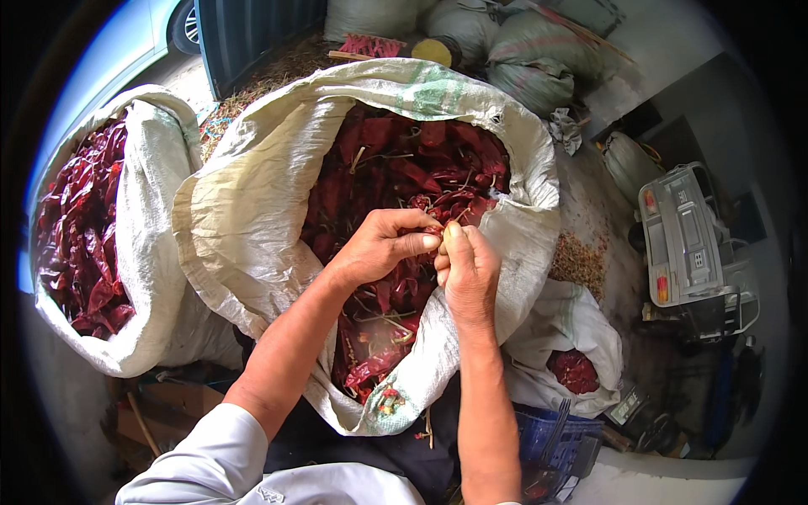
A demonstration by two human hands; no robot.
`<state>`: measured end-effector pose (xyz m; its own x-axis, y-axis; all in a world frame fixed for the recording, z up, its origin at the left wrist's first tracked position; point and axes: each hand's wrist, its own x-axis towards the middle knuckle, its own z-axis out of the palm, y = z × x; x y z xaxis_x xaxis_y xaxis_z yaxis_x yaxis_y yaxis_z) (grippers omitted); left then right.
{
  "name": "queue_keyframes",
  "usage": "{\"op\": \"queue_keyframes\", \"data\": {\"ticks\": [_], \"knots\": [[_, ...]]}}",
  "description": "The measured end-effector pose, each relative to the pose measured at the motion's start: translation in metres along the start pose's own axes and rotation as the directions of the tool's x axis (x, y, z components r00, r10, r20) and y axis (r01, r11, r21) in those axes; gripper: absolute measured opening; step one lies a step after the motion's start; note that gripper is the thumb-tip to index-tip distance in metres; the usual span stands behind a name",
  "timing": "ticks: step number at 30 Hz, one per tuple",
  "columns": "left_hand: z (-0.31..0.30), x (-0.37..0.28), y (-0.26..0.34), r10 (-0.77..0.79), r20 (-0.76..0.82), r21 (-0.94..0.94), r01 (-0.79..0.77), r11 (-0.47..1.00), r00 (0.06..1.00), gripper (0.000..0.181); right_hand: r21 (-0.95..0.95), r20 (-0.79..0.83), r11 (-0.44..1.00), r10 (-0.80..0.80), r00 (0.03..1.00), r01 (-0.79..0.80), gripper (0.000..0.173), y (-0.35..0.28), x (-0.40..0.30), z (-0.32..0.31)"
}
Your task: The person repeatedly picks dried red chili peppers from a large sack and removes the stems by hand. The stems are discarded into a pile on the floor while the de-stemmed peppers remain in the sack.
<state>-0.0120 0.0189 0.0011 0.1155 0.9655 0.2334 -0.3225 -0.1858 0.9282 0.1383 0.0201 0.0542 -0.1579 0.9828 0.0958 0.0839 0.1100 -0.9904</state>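
Note:
A large white woven sack (237, 208) stands wide open in front of me, its rim folded outward. Inside lie many dried red chili peppers (379, 372), several with pale stems. Over the sack's mouth, my left hand (391, 246) pinches a dried chili pepper (430, 231) between thumb and fingers. My right hand (468, 268) meets it from the right, thumb pressed against curled fingers at the end of the same pepper. The fingers hide most of that pepper, and its stem cannot be made out. Small pepper scraps (390, 401) rest on the sack's near rim.
Another open sack (154, 252) of dried chilies stands at left, and a smaller one (571, 328) at right. A blue plastic crate (549, 435) is near my right forearm. Filled sacks (536, 47) are piled behind. A three-wheeled vehicle (682, 233) and a car (120, 38) stand farther off.

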Motion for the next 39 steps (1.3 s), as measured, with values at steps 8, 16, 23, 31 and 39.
{"op": "queue_keyframes", "data": {"ticks": [8, 16, 23, 31, 39], "knots": [[-0.014, 0.001, 0.0, -0.011, -0.144, -0.154, -0.011, 0.988, 0.989, 0.017, 0.125, -0.409, 0.991, -0.001, 0.913, 0.057, 0.027, -0.024, 0.001, -0.068], [-0.01, 0.006, 0.004, -0.066, -0.243, -0.07, 0.051, 0.996, 0.968, 0.021, -0.914, -0.088, 0.37, -0.582, 0.808, 0.166, 0.013, -0.009, -0.014, -0.08], [-0.022, 0.009, -0.006, -0.104, -0.405, -0.1, 0.069, 0.993, 0.908, 0.022, -0.763, 0.334, 0.331, -0.532, 0.778, 0.555, 0.005, 0.006, 0.075, 0.017], [-0.026, 0.012, -0.007, -0.177, -0.513, -0.176, 0.1, 0.979, 0.84, 0.026, -0.849, 0.287, 0.368, -0.282, 0.915, 0.38, 0.011, 0.04, 0.107, 0.037], [-0.021, 0.011, -0.001, -0.243, -0.415, -0.197, 0.174, 0.965, 0.877, 0.039, -0.381, 0.01, 0.917, -0.12, 0.993, 0.115, 0.016, 0.038, 0.053, 0.003]]}}
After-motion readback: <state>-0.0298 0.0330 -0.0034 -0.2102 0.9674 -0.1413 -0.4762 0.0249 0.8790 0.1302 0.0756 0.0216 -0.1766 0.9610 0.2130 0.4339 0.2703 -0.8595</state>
